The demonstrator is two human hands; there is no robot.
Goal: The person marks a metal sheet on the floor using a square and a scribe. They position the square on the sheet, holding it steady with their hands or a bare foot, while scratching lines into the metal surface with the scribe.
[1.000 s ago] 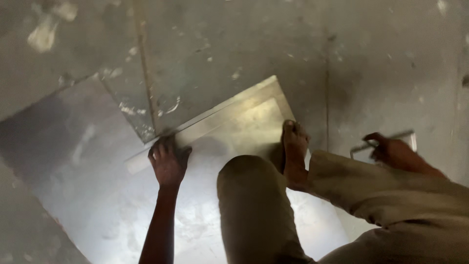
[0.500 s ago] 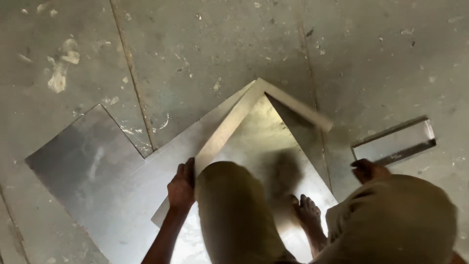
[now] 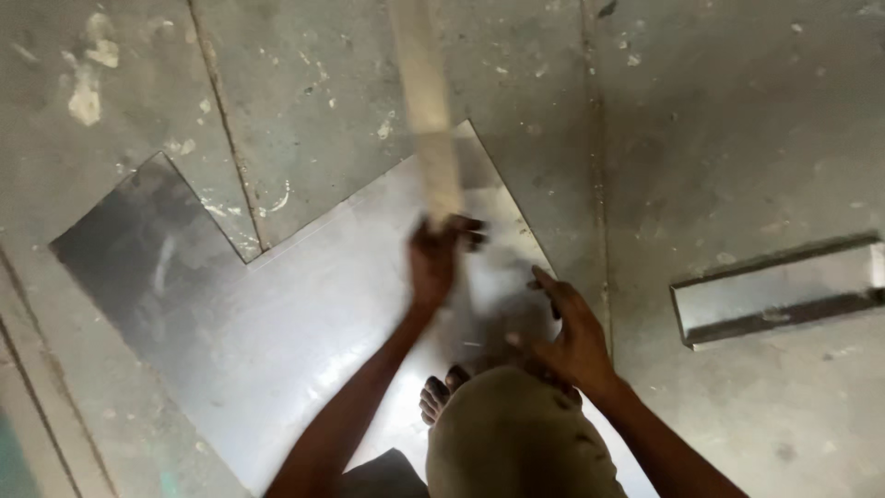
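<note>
L hand (image 3: 433,263) is closed round the lower end of a pale flat strip (image 3: 426,101), grip clamped on it; strip is blurred and runs up from the fist toward the top edge of view, over the far corner of the sheet. R hand (image 3: 567,332) has fingers spread and apart, palm down, low over the sheet metal (image 3: 304,323) near its R edge; can't tell if it touches. Holds nothing.

Sheet is a big grey notched piece lying flat on the concrete floor (image 3: 737,120), w/ a dark patch at its L end and a bright glare spot near the person's bare toes (image 3: 441,392), which rest on it. Bent knee in khaki cloth (image 3: 516,443) fills bottom centre.

Well apart to the R, a folded metal channel piece (image 3: 779,290) lies on the floor.
</note>
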